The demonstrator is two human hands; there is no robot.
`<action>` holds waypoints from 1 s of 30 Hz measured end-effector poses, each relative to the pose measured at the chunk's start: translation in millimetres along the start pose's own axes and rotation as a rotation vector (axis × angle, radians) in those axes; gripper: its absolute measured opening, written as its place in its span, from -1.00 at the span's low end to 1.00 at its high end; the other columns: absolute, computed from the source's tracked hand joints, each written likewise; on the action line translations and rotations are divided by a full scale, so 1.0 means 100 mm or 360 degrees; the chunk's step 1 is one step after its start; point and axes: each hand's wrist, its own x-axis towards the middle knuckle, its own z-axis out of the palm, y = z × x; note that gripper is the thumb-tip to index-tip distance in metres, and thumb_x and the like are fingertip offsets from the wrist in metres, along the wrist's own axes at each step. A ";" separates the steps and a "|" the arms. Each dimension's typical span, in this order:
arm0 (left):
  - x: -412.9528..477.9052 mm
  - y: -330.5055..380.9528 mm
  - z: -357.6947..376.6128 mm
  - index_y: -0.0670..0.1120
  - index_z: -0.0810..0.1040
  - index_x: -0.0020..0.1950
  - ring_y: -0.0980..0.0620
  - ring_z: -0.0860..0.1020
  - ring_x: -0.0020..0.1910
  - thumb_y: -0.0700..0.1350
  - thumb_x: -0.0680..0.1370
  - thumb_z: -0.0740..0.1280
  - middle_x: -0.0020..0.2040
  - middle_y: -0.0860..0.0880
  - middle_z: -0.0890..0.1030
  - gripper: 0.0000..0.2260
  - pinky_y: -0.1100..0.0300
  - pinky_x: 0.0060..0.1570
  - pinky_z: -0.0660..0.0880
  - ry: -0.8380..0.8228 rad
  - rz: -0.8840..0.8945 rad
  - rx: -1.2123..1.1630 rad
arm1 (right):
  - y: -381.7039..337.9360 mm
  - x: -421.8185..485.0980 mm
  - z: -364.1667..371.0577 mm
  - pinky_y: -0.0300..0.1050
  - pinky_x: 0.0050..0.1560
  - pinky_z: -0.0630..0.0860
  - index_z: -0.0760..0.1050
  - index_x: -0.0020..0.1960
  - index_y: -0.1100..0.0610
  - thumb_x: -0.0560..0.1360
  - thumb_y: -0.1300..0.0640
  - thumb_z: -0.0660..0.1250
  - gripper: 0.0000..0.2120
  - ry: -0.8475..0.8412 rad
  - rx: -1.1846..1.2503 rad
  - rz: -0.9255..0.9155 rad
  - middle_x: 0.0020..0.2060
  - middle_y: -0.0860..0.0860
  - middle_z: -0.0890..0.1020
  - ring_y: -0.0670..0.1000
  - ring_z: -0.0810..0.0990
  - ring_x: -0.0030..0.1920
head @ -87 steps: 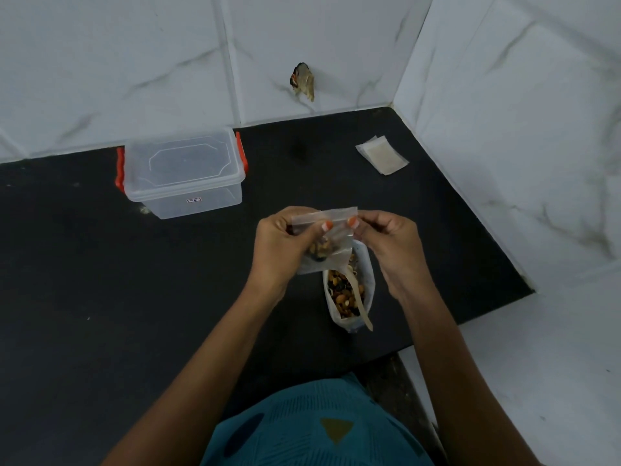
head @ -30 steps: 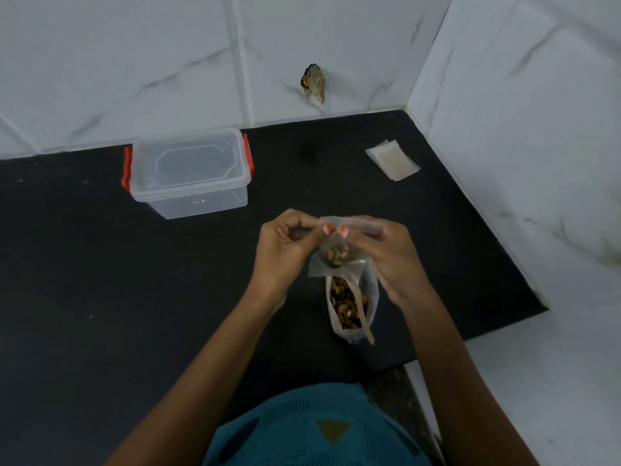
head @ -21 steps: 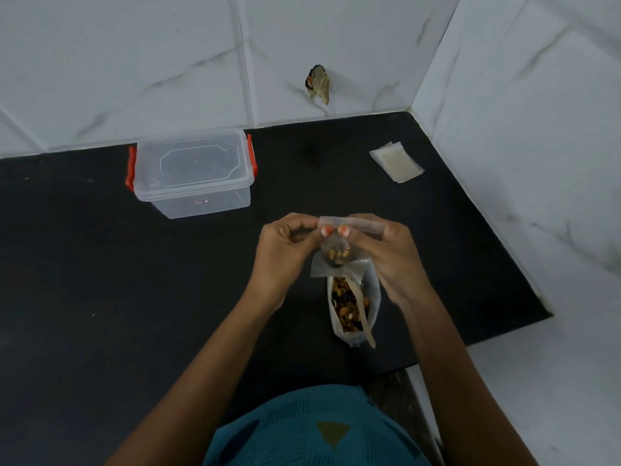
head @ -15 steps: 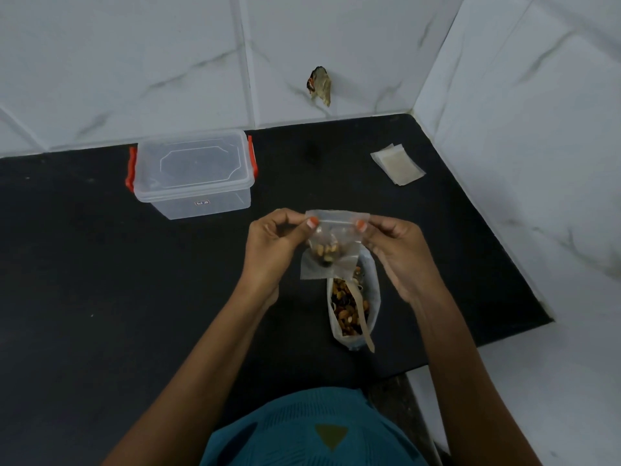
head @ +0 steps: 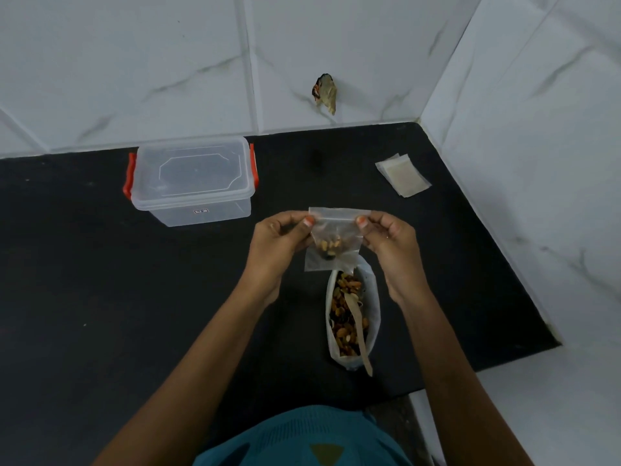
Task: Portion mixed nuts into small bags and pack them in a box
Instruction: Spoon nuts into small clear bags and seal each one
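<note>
A small clear zip bag (head: 336, 240) with a few nuts at its bottom hangs in front of me. My left hand (head: 279, 242) pinches its top left corner and my right hand (head: 391, 243) pinches its top right corner, stretching the top edge flat. Below it on the black counter (head: 100, 314) lies a large open bag of mixed nuts (head: 351, 314) with a wooden spoon (head: 361, 334) resting in it. A clear plastic box (head: 191, 183) with red latches and its lid on stands at the back left.
A small stack of empty bags (head: 403, 174) lies at the back right near the corner. White tiled walls (head: 521, 146) close the counter at the back and right. The counter's front edge runs just right of the nut bag.
My hands have slid apart along the bag's top, from pinching close together at its middle to holding its two corners. The small bag now hangs flat.
</note>
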 end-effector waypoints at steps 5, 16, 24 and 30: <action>0.29 -0.08 0.07 -0.13 0.56 -0.11 -0.01 0.60 -0.02 -0.21 0.55 0.24 -0.02 -0.15 0.62 -0.88 0.15 0.00 0.56 0.0204 -0.0073 0.0059 | 0.08 0.26 0.03 0.00 0.08 0.55 0.52 -0.02 0.06 0.54 0.24 0.22 -0.86 -0.0084 -0.0004 0.0093 0.01 0.07 0.61 0.03 0.60 0.05; 1.05 -0.30 0.13 -0.01 0.27 0.31 0.10 0.47 0.10 -0.22 0.54 0.27 0.15 0.03 0.43 -0.63 0.19 0.02 0.48 0.0082 -0.0206 0.0165 | 0.31 1.27 0.29 -0.22 -0.06 0.55 0.56 0.07 0.18 0.51 0.29 0.26 -0.82 0.0100 -0.0200 0.0131 -0.02 0.08 0.62 -0.02 0.59 -0.02; 1.77 -0.47 0.03 -0.11 0.27 0.37 0.05 0.48 0.10 -0.24 0.53 0.30 0.23 -0.11 0.48 -0.57 0.25 0.00 0.48 0.0337 -0.0242 0.0314 | 0.47 2.05 0.53 -0.44 -0.19 0.48 0.50 0.03 0.25 0.47 0.36 0.28 -0.85 0.0115 -0.0557 -0.0076 -0.12 0.05 0.57 -0.01 0.58 -0.03; 2.16 -0.56 -0.10 -0.10 0.21 0.40 -0.05 0.47 0.23 -0.23 0.53 0.29 0.28 -0.14 0.44 -0.53 0.09 0.19 0.47 0.0517 -0.0288 0.0367 | 0.52 2.40 0.74 -0.30 0.09 0.44 0.46 0.25 0.25 0.51 0.31 0.24 -0.68 -0.0144 -0.0679 0.0000 0.18 0.13 0.54 0.00 0.52 0.15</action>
